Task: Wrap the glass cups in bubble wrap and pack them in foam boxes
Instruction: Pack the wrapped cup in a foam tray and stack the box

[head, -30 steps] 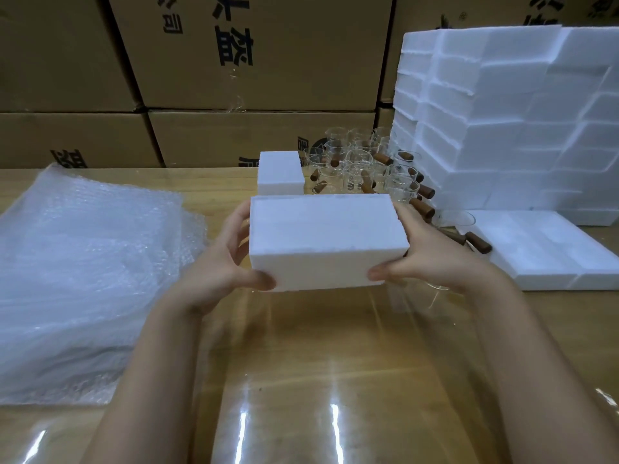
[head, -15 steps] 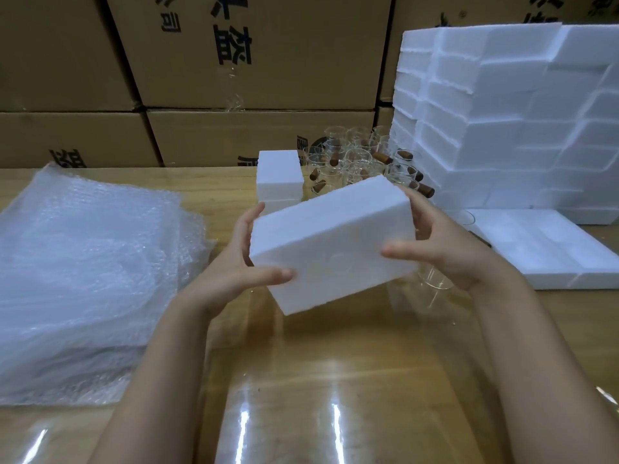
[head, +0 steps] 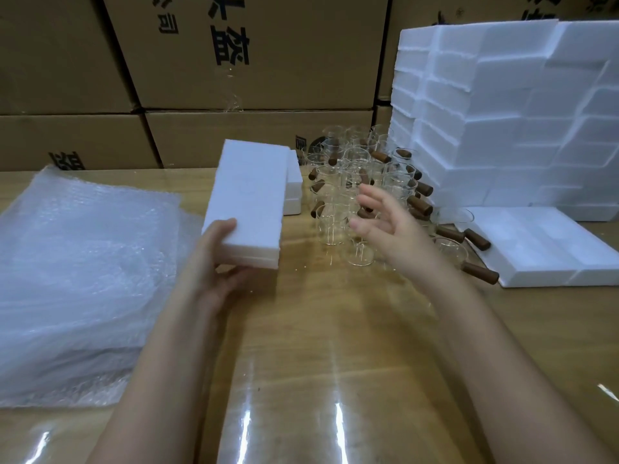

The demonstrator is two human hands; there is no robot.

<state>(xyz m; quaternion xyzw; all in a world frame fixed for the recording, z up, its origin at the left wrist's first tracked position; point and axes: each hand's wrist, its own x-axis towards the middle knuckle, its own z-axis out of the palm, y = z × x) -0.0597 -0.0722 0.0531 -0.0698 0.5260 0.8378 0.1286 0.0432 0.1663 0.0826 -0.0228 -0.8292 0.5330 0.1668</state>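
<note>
Beside the bubble wrap (head: 83, 262), plain white foam box (head: 249, 195), seemingly closed

place: likely packing warehouse | evidence: stacked cardboard cartons (head: 254, 51); foam boxes (head: 502, 112); bubble wrap (head: 77, 269)

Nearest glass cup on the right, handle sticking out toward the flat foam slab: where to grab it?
Pinch its wooden handle, coming from the near right. It juts sideways clear of the glass cup, whereas other cups crowd the left and back. The right hand is open.
</note>
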